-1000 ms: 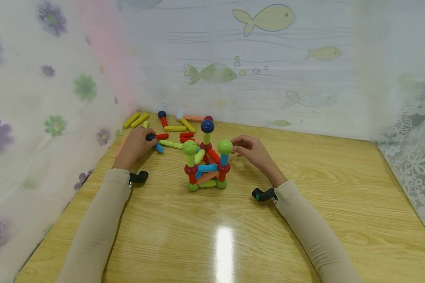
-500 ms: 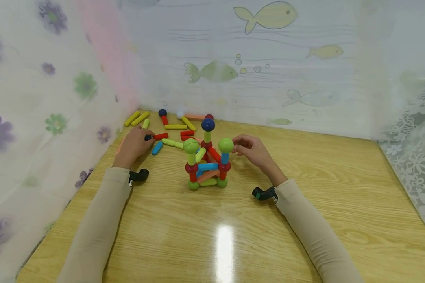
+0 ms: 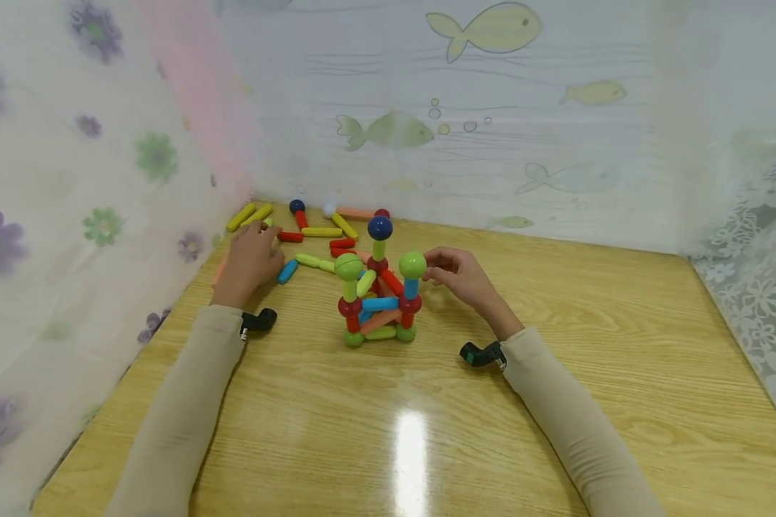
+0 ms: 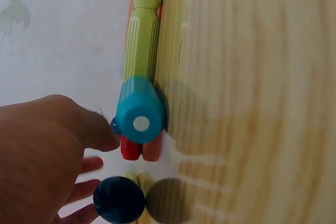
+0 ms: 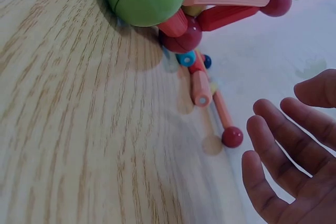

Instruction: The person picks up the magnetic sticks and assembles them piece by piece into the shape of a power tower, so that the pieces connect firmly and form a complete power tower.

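Note:
My left hand (image 3: 253, 255) reaches over loose magnetic pieces at the back left, its fingers spread. In the left wrist view a dark blue ball (image 4: 119, 200) sits on the table right at the fingertips, with nothing gripped. A blue stick (image 3: 287, 271) lies just right of this hand, and a red stick (image 3: 290, 236) lies beyond it. My right hand (image 3: 460, 276) hangs beside the built frame, fingers loosely curved and holding nothing. That frame of coloured sticks and balls stands upright, topped by a green ball (image 3: 412, 266), another green ball (image 3: 348, 267) and a dark blue ball (image 3: 380, 228).
Yellow sticks (image 3: 322, 232), green sticks (image 3: 315, 262) and more red sticks (image 3: 342, 244) lie scattered behind and left of the frame. A white ball (image 3: 330, 210) is near the back wall sheet (image 3: 478, 179). Patterned sheeting (image 3: 129, 237) borders the table's left side.
My left hand has let go of the dark blue ball and spread its fingers. The red stick has shifted back and left; the blue stick has come apart from it. My right hand stays put.

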`<state>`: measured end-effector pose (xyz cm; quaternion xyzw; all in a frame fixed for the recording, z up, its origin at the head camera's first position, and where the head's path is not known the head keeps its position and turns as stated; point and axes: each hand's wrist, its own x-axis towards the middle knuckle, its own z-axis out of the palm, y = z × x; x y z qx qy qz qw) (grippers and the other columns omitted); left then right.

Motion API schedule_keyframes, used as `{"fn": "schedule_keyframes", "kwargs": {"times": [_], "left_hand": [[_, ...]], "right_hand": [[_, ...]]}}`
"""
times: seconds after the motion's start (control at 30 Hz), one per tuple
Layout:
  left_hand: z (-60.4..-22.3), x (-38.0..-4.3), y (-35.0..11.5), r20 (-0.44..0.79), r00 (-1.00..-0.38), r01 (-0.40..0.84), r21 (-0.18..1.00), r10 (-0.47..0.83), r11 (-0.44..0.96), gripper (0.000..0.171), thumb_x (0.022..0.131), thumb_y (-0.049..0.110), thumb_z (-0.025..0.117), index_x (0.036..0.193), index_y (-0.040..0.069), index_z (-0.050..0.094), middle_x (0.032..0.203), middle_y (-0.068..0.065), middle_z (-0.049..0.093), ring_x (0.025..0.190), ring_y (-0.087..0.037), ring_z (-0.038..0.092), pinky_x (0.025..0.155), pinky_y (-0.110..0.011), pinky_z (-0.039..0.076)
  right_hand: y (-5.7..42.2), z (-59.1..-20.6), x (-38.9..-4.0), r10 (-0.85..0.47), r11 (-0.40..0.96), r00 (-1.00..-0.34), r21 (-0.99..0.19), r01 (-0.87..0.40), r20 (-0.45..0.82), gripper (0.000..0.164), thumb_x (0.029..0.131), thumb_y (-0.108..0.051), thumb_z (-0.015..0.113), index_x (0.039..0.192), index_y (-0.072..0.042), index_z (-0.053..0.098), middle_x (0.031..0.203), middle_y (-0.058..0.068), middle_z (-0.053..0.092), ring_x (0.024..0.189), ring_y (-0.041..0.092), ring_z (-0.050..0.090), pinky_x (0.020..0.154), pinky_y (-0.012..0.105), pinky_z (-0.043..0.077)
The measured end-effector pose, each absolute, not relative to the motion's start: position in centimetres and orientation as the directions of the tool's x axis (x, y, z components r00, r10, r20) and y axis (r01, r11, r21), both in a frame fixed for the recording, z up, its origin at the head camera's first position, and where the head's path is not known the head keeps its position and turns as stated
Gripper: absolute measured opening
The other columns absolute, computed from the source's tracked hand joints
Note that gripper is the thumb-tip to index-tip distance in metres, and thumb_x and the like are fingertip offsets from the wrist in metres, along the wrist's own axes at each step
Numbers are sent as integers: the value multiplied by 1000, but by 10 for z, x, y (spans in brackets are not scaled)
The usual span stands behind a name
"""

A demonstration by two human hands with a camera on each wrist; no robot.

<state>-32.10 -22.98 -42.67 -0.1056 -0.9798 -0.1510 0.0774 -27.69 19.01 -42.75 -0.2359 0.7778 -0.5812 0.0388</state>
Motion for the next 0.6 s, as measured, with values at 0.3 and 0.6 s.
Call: {"fn": "schedule_keyframes", "kwargs": {"times": [0.3,0.6], "left_hand": [[-435,-331,-219,216,-920,361,153,326,920,35,106,8,59,141,2,63,136,-22,62,129,-48,50,106,-67,31],[-402,-317,-204,315,-921,359,449,231,818,34,104,15,65,131,-5,67,109,-23,67,93,-37,63,80,-50,51]], "right_hand": [[188,-427,-276,-411,242,-891,-919,-312,195,23,103,-5,63,124,3,69,109,16,71,97,42,68,82,49,57],[189,-424,-276,-402,239,-891,-914,-327,214,24,104,-6,63,124,3,69,110,16,71,99,45,67,85,57,55]]}}
